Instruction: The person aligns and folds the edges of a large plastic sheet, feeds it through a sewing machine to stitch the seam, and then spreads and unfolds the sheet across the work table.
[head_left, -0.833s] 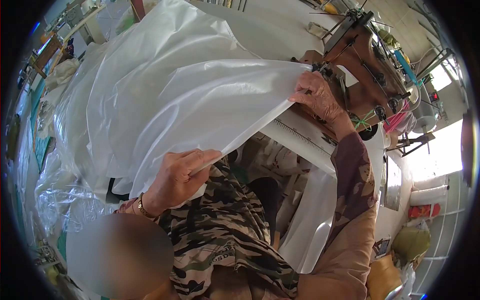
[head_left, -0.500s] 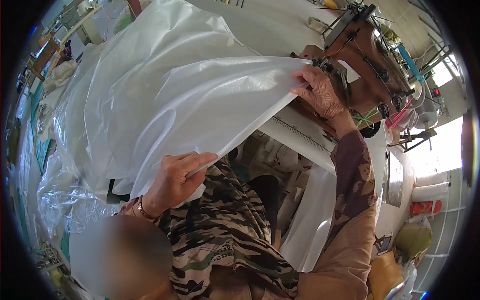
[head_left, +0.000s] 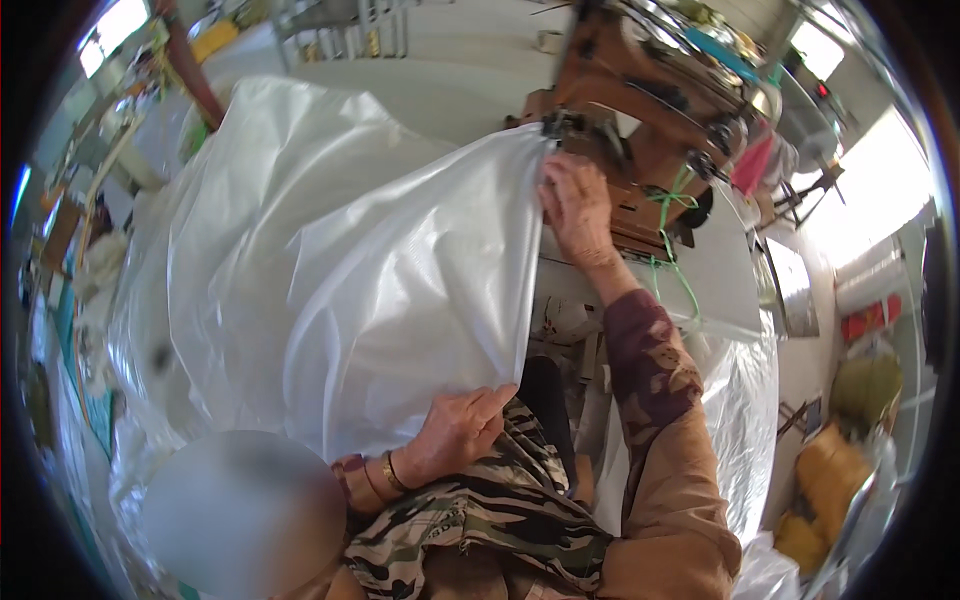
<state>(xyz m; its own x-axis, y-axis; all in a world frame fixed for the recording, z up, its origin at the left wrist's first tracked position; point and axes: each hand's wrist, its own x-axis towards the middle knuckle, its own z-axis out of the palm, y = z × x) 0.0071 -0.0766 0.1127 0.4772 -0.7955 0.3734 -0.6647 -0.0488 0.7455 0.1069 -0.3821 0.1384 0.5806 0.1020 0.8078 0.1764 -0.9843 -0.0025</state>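
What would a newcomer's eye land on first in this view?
First, the big white translucent plastic sheet billowing across the left and centre of the picture. Then the two hands on its right edge: the right hand pinches the top of that edge against the brown sewing machine at upper centre, and the left hand grips the lower end of the edge near the camouflage-patterned lap.

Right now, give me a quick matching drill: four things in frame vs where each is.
Things:
1. left hand
2. right hand
3. white plastic sheet
4. green cord

Places:
A. hanging off the brown sewing machine
B. gripping the sheet's lower edge, near the lap
C. stretched between both hands
D. at the sheet's top corner by the machine

Pairs: 1-B, 2-D, 3-C, 4-A
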